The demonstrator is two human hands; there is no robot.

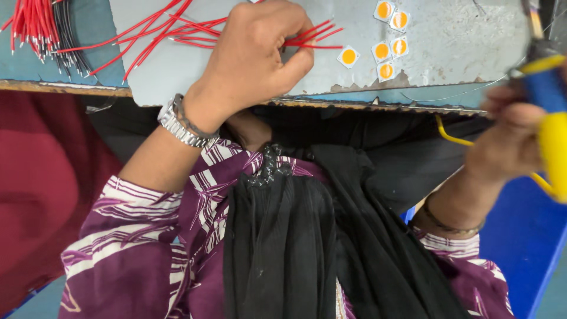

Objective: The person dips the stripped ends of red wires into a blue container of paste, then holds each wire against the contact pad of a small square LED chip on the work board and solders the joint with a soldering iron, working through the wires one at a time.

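A: Status on the hands?

B: I see the left hand (257,56) on the grey sheet (449,41) on the counter (88,26), fingers curled, pinching a few red wires (316,36). More of them fan out across the sheet to its left.

A: Right?

B: Right hand (511,139) is off the counter's near edge, wrapped round a blue-and-yellow soldering iron (549,112), tip up. Yellow cord (452,137) loops under it.

A: Parts?

B: Six white square chips (384,50) with orange centres, on the sheet just right of the wire ends. Wire bundle (38,26), red and black, far left.
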